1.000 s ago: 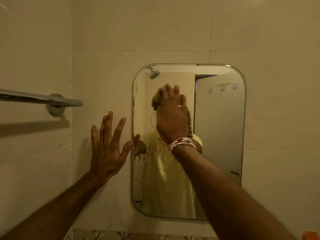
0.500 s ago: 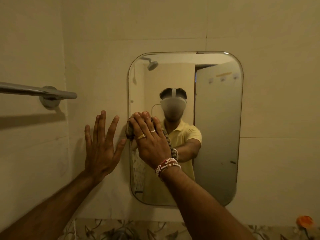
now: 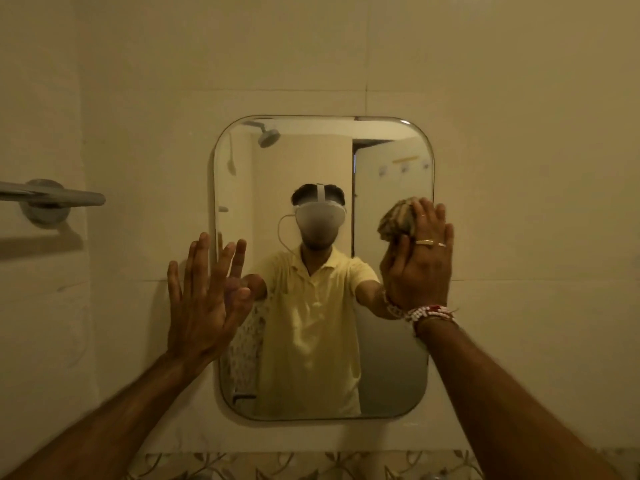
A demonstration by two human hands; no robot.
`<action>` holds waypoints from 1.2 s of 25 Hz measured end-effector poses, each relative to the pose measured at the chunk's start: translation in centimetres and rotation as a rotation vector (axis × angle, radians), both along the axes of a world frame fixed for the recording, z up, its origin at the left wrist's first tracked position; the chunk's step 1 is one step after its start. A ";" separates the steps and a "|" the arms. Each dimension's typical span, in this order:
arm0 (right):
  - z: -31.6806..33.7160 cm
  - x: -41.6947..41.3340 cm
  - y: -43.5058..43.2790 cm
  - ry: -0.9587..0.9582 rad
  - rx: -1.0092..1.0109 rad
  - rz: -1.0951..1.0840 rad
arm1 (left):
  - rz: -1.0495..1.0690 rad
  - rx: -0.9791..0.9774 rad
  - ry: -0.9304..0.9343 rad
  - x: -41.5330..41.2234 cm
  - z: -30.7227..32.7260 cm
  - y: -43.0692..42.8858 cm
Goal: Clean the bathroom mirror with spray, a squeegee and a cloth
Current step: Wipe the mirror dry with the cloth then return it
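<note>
On the far left, a chrome towel bar (image 3: 52, 197) fixed to the tiled wall (image 3: 519, 133), well apart from the work. Next, the left hand (image 3: 204, 299), wide open with fingers spread, holding nothing; palm toward the wall, lying over the left edge of the mirror (image 3: 322, 341). Whether really pressed flat on the surface or just before it, cannot tell; probably placed there for support.

In the middle, the mirror itself, a rounded rectangle on the wall, showing only the reflection of the room and of the person. No drops, foam or streaks to recognise on the glass in this dim light, so hard to judge how clean already.

At the right edge of the mirror, around mid-height, the right hand (image 3: 419, 261), fingers almost straight and together, pressing a bunched striped cloth (image 3: 396, 220) against the glass. Cloth trapped between palm and mirror, more pushed than gripped, sticking out at the left of the fingers. Beaded bracelets (image 3: 431, 313) on this wrist.

Step in hand, by judgement: wiping with the cloth, likely late in the task. Spray bottle and squeegee not in view.

Next move, probably: sweeping the cloth back across or downward along the right border, with even pressure, reaching the lower corners, and keeping the bare left fingers off the glass to avoid new marks.
</note>
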State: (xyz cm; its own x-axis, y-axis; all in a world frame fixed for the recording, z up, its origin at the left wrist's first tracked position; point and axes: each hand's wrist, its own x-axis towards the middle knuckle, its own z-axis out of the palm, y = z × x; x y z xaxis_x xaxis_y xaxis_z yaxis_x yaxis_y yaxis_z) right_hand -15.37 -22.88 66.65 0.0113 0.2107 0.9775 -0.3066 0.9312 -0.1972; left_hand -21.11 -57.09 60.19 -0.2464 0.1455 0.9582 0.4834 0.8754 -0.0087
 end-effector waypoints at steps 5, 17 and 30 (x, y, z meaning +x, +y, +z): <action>-1.9 0.3 0.4 0.058 -0.308 0.025 | 0.004 0.007 -0.028 0.5 -0.9 -0.4; -3.9 -4.0 -18.5 -0.112 0.233 0.050 | 0.030 0.080 -0.048 1.9 -1.2 -4.9; -12.9 -3.9 -18.7 -0.210 0.625 0.034 | 0.047 0.075 -0.091 2.6 -3.2 -4.9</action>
